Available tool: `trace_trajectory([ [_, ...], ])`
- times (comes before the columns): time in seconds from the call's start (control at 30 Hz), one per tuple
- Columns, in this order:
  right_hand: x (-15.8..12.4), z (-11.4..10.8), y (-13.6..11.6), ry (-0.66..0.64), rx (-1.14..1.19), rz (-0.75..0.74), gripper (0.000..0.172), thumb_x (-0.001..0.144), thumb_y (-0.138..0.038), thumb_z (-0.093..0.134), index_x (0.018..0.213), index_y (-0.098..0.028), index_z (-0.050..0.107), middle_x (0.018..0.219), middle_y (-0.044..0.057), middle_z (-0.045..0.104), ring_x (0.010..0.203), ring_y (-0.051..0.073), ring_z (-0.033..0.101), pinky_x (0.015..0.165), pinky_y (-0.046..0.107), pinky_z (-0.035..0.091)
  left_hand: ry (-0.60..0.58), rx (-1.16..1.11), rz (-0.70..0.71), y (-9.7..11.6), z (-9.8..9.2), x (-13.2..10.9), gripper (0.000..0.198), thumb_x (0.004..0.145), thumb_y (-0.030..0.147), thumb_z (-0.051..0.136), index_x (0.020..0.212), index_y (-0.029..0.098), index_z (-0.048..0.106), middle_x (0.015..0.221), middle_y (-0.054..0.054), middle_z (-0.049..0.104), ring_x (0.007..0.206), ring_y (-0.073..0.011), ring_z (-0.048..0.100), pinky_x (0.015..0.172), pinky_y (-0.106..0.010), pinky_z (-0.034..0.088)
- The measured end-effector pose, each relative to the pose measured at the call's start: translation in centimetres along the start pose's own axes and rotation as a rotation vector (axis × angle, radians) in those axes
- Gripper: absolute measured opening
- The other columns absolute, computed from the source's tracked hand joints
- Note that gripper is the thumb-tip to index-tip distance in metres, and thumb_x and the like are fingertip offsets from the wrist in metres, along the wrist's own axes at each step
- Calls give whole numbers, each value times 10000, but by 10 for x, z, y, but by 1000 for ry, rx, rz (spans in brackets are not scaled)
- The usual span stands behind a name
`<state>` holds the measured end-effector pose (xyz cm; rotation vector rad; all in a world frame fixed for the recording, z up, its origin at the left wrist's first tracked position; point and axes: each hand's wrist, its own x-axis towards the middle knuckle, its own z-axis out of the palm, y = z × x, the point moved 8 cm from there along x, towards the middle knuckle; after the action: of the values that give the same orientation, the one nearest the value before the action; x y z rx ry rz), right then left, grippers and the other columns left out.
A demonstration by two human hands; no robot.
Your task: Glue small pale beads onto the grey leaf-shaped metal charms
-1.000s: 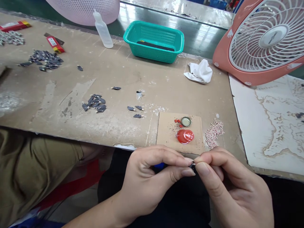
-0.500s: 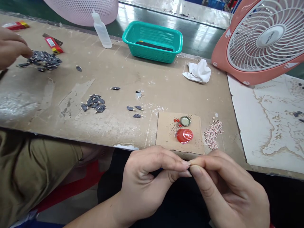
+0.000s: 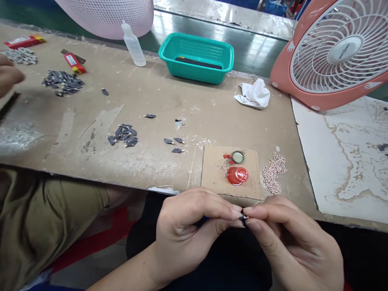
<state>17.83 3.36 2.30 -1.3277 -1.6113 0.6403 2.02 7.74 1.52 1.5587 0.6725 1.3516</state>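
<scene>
In front of the table edge, my left hand point(image 3: 190, 230) pinches a small dark grey piece point(image 3: 243, 217) between thumb and fingertips. From the other side my right hand point(image 3: 294, 238) meets it, its thumb and forefinger closed around the piece's pale pinkish tip; what they grip is mostly hidden. Just beyond lies a cardboard square point(image 3: 212, 188) bearing a shiny red blob point(image 3: 236, 176), a bottle cap point(image 3: 238, 157) and red bits point(image 3: 228, 158). Tiny pinkish-white beads point(image 3: 273, 173) are heaped beside it. Several grey leaf-shaped pieces with pale tips point(image 3: 123, 134) lie on the left.
A green basket point(image 3: 197, 60), a squeeze bottle point(image 3: 134, 46), a crumpled white cloth point(image 3: 254, 93) and a pink fan point(image 3: 330, 56) stand along the back. At far left, a co-worker's hand point(image 3: 9, 76) is near a larger pile of grey pieces point(image 3: 63, 82).
My fingertips have parted slightly, so the dark piece between them now shows. The co-worker's hand has drawn left, away from the grey pile. The view has shifted slightly.
</scene>
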Motion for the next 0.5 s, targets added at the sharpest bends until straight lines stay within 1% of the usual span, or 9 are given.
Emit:
trace_trajectory([
  [0.17, 1, 0, -5, -24, -18, -55, 125, 917, -94, 669, 964, -207, 694, 727, -25, 644, 576, 66, 588, 506, 186, 485, -75, -11, 60, 4, 4, 1, 203, 814, -91, 751, 869, 103, 766, 779, -86, 814, 760, -197, 800, 731, -256, 654],
  [0.33, -1, 0, -9, -49, -46, -85, 136, 903, -68, 671, 964, -188, 692, 722, -23, 637, 567, 61, 595, 496, 177, 491, -124, 55, 117, 9, 6, -1, 247, 773, -119, 770, 870, 108, 759, 813, -84, 819, 776, -191, 796, 742, -259, 654],
  [0.5, -2, 6, -13, -34, -86, -132, 111, 899, -67, 667, 941, -164, 703, 698, -19, 640, 561, 64, 588, 509, 173, 499, -146, 85, 78, 4, 7, -4, 261, 784, -112, 752, 870, 134, 755, 811, -54, 809, 767, -175, 790, 722, -234, 657],
])
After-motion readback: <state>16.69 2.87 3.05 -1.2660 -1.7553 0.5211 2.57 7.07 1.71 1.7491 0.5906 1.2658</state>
